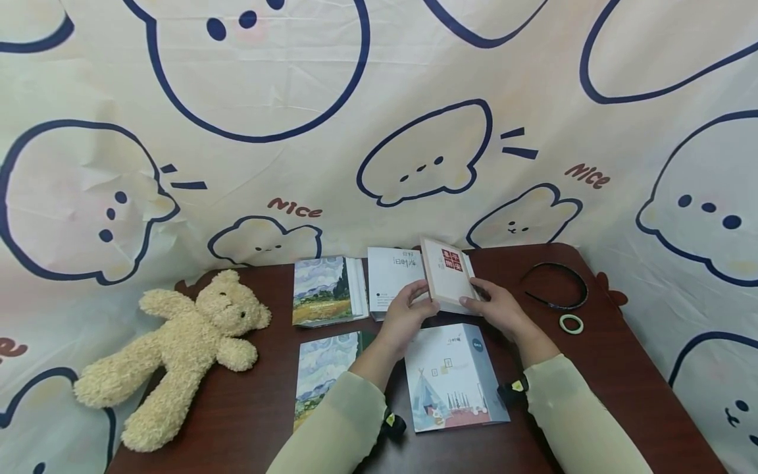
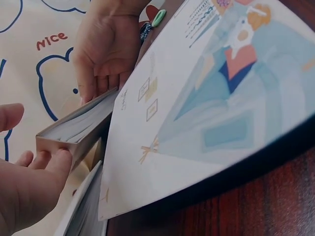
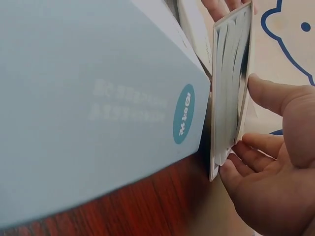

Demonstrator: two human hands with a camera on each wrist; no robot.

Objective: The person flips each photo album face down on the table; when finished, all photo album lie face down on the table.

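Both hands hold a cream photo album (image 1: 448, 273) with a red block of characters on its cover, tilted above the back of the table. My left hand (image 1: 408, 313) grips its left spine side, with fingertips against the spine in the left wrist view. At the opposite edge my right hand (image 1: 500, 308) pinches it between thumb and fingers; the page edges show in the right wrist view. Behind and left of it lies a white album (image 1: 393, 276), partly covered. A pale blue album with a tent picture (image 1: 447, 378) lies nearer, between the forearms.
Left of the hands lie two landscape-painted albums, one at the back (image 1: 322, 289) and one nearer (image 1: 326, 362), partly hidden by the left sleeve. A plush bear (image 1: 195, 349) lies at the table's left. To the right are a black headband (image 1: 583, 289) and a pale green ring (image 1: 571, 324).
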